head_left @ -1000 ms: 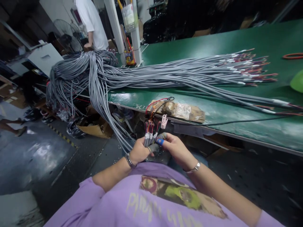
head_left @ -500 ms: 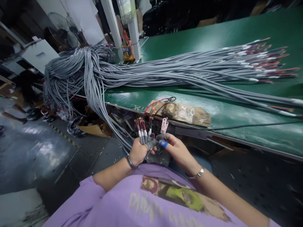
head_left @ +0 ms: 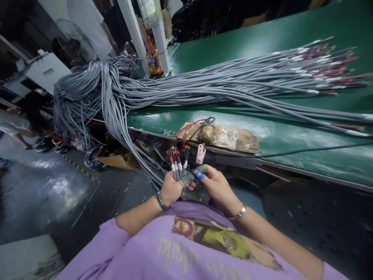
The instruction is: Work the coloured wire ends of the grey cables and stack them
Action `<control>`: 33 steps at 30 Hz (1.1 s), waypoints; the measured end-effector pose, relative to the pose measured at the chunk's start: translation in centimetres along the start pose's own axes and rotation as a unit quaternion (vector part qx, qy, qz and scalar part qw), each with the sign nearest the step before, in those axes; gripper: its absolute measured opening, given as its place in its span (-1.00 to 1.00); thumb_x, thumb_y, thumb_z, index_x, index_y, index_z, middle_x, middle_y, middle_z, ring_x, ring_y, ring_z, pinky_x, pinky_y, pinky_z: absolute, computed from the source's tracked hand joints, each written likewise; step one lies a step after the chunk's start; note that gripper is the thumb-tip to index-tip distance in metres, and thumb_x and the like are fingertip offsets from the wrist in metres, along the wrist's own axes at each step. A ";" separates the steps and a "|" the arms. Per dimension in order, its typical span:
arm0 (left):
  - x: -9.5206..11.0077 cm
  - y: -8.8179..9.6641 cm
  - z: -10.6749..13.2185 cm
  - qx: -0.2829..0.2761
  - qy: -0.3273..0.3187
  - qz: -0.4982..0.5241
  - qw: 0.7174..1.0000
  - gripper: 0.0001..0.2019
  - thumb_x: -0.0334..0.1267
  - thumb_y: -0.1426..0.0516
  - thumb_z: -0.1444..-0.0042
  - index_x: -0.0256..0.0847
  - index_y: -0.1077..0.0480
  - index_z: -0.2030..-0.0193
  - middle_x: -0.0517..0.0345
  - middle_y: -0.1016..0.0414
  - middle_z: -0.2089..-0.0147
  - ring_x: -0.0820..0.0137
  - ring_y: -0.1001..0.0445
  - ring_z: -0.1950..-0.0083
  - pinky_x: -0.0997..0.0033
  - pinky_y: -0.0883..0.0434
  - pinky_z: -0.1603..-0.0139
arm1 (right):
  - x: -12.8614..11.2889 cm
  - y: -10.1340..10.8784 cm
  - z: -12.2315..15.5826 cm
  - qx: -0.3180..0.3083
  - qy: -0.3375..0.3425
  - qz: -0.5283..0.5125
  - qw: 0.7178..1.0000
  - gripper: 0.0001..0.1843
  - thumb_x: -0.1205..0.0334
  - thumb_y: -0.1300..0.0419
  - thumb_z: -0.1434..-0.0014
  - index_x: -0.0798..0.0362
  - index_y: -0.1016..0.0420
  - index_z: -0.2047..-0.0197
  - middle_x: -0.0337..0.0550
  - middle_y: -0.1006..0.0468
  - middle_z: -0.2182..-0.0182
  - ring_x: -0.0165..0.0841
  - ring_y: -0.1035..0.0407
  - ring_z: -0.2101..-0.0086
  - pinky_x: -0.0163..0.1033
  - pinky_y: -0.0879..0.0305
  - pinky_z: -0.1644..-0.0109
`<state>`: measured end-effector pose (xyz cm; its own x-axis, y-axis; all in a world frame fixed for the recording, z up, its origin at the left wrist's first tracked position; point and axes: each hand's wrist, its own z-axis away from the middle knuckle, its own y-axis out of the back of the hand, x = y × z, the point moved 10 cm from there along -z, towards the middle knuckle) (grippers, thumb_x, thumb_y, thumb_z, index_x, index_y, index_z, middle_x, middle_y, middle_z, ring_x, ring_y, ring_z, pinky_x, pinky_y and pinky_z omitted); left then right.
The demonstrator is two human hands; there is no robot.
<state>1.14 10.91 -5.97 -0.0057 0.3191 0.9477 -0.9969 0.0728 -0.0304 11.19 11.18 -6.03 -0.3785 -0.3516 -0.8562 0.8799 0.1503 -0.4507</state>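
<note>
Left hand's (head_left: 171, 187) fingers clamp grey round cables (head_left: 180, 171), now farther from pale-pink plastic clip (head_left: 201, 154); right hand's (head_left: 222, 191) fingers pinched together, contents unclear.

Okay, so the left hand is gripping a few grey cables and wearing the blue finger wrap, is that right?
Not quite: the blue finger wrap is on the right hand, as the head view shows. The left hand does grip a few grey cables.
</note>
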 end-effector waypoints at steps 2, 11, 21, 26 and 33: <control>0.0 0.1 0.2 0.000 -0.003 -0.005 1.000 -0.56 0.12 -0.31 0.17 -0.26 -0.42 0.61 0.09 -0.48 0.63 0.44 -0.41 0.62 0.47 -0.38 0.53 | 0.3 -0.1 0.2 0.002 -0.009 -0.012 1.000 -0.56 -0.14 -0.36 0.10 -0.02 -0.27 0.47 -0.32 -0.44 0.67 -0.35 -0.37 0.61 -0.23 -0.33 0.48; 0.5 1.0 0.7 0.037 -0.013 0.010 0.999 -0.54 0.15 -0.30 0.18 -0.25 -0.39 0.65 0.08 -0.47 0.65 0.46 -0.37 0.65 0.50 -0.29 0.59 | -0.9 0.3 0.8 0.039 0.017 0.060 0.997 -0.48 -0.24 -0.39 0.23 0.00 -0.33 0.53 -0.25 -0.46 0.64 -0.39 -0.29 0.61 -0.23 -0.33 0.47; 0.8 0.6 1.1 0.024 0.001 0.038 0.999 -0.55 0.12 -0.34 0.27 -0.25 -0.36 0.65 0.12 -0.42 0.69 0.49 -0.34 0.68 0.51 -0.25 0.64 | -1.9 1.5 1.2 0.048 0.055 0.119 0.990 -0.62 -0.11 -0.34 0.10 0.03 -0.43 0.41 -0.22 -0.50 0.48 -0.38 -0.31 0.47 -0.28 -0.26 0.41; 0.9 0.4 1.4 0.018 0.002 0.031 0.999 -0.58 0.06 -0.36 0.28 -0.25 -0.36 0.62 0.17 -0.39 0.69 0.49 -0.33 0.68 0.51 -0.28 0.64 | -3.6 -0.8 0.9 -0.014 0.060 0.170 0.984 -0.65 -0.07 -0.33 0.10 0.00 -0.41 0.39 -0.24 -0.52 0.53 -0.34 -0.39 0.48 -0.24 -0.31 0.39; 1.3 0.0 1.6 -0.007 0.006 0.011 1.000 -0.68 -0.07 -0.35 0.26 -0.24 -0.38 0.55 0.24 -0.39 0.67 0.50 -0.31 0.66 0.49 -0.31 0.62 | -2.5 -1.5 0.1 -0.035 0.028 0.203 0.978 -0.67 -0.03 -0.32 0.09 0.01 -0.33 0.49 -0.29 -0.47 0.67 -0.38 -0.36 0.63 -0.29 -0.24 0.52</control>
<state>1.04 9.80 -4.28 -0.0270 0.3323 0.9428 -0.9953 0.0783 -0.0561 10.80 11.72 -3.21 -0.0190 -0.1986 -0.9799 0.9401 0.3302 -0.0851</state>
